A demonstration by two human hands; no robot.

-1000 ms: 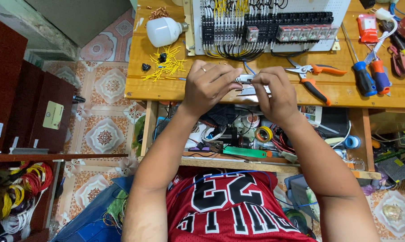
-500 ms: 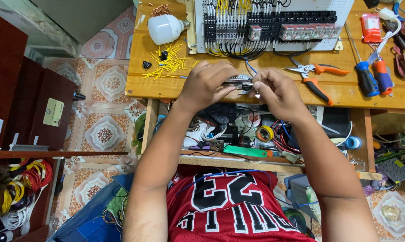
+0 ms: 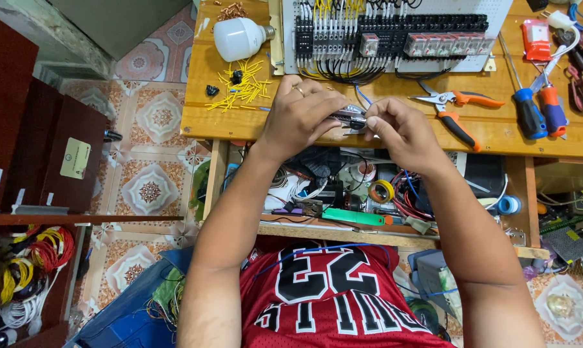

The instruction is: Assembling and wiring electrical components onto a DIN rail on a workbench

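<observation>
Both hands meet over the bench [image 3: 381,138] edge: left hand [image 3: 301,116] is curled shut around a small metal hand tool [image 3: 348,118], likely a stripper or crimper, gripped tight to keep it steady, while right hand [image 3: 401,132] pinches a thin blue wire [image 3: 362,96] at the tool's tip, apparently feeding it in. Just beyond the hands sits the wired terminal panel [image 3: 394,38], with orange-handled pliers [image 3: 456,109] and screwdrivers [image 3: 539,106] right of the right hand, and yellow wire offcuts [image 3: 243,87] plus a white bulb [image 3: 240,37] left of the left hand, all kept within reach.
</observation>
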